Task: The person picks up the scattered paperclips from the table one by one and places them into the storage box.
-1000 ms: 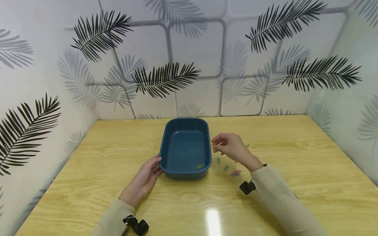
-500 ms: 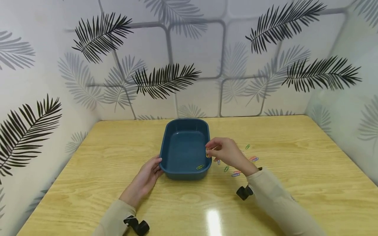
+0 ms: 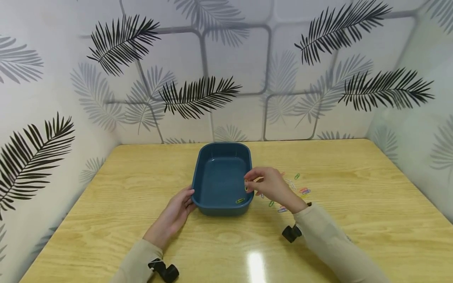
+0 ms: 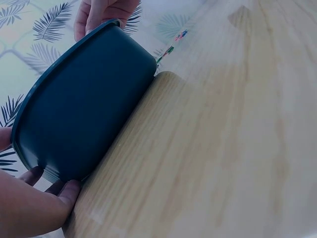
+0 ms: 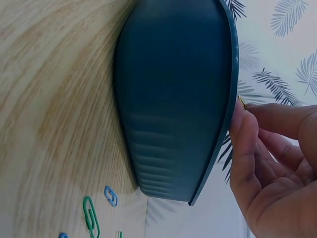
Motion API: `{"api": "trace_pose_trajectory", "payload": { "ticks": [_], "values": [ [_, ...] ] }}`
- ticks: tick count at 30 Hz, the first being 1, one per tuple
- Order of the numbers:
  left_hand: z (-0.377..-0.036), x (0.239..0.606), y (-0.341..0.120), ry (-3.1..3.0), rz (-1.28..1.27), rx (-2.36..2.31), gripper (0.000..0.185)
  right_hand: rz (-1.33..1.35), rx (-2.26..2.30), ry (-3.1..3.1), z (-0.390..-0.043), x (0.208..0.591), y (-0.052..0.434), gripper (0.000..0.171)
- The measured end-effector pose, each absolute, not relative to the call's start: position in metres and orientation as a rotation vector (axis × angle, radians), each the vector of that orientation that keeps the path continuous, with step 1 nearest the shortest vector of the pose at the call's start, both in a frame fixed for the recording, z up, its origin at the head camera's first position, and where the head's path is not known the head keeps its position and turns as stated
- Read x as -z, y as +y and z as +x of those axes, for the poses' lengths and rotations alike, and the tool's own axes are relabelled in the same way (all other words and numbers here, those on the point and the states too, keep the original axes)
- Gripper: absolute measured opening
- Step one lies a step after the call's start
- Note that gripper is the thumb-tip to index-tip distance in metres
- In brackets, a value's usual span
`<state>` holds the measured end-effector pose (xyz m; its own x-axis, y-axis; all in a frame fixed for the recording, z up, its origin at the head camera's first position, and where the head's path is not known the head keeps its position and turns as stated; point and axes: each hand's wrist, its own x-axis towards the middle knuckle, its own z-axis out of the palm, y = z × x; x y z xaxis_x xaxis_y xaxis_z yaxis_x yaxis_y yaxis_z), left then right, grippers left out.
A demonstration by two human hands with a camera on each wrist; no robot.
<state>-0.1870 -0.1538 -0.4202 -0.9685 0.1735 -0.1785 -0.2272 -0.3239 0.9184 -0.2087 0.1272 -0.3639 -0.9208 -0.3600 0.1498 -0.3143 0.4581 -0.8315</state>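
Note:
A dark blue plastic bin (image 3: 221, 181) stands mid-table, with a yellow paper clip (image 3: 240, 200) on its floor near the front right corner. My left hand (image 3: 178, 207) holds the bin at its left front side, fingertips at the rim and against the outer wall (image 4: 84, 109). Over the right rim, my right hand (image 3: 270, 186) pinches another yellow paper clip (image 3: 246, 184) between thumb and fingers. From the right wrist view, the tip of that held clip (image 5: 241, 102) peeks out past the fingertips beside the rim.
Loose coloured paper clips lie on the table right of the bin, among them a green one (image 3: 297, 176), a blue one (image 3: 282, 210) and a white one (image 3: 291, 184). The right forearm reaches across the table's right side. A patterned wall (image 3: 233, 110) rises behind the table.
My right hand has moved left and slightly toward me, carrying the pinched yellow paper clip from beside the bin to over its right rim. The left hand and bin have stayed put.

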Motion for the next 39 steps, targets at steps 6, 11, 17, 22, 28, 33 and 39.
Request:
{"api": "trace_pose_trajectory", "payload": {
  "ticks": [6, 11, 17, 22, 28, 33, 39],
  "values": [
    [-0.187, 0.42, -0.153, 1.658, -0.068, -2.373, 0.05, -0.599, 1.517, 2.626, -0.208, 0.364, 0.127, 0.017],
    [-0.186, 0.421, -0.153, 1.655, -0.069, -2.379, 0.049, -0.587, 1.543, 2.597, -0.208, 0.364, 0.127, 0.017],
    [-0.185, 0.421, -0.153, 1.648, -0.074, -2.384, 0.05, -0.599, 1.495, 2.647, -0.208, 0.363, 0.127, 0.018],
    [-0.186, 0.421, -0.153, 1.642, -0.066, -2.391, 0.05, -0.628, 1.469, 2.674, -0.208, 0.362, 0.127, 0.018],
    [-0.186, 0.421, -0.153, 1.632, -0.101, -2.395, 0.049, -0.636, 1.455, 2.676, -0.209, 0.362, 0.129, 0.018],
    [-0.187, 0.42, -0.154, 1.639, -0.072, -2.392, 0.051, -0.627, 1.442, 2.692, -0.213, 0.361, 0.132, 0.019],
    [-0.186, 0.421, -0.153, 1.63, -0.095, -2.384, 0.05, -0.618, 1.46, 2.671, -0.219, 0.365, 0.143, 0.02]
  ]
}}
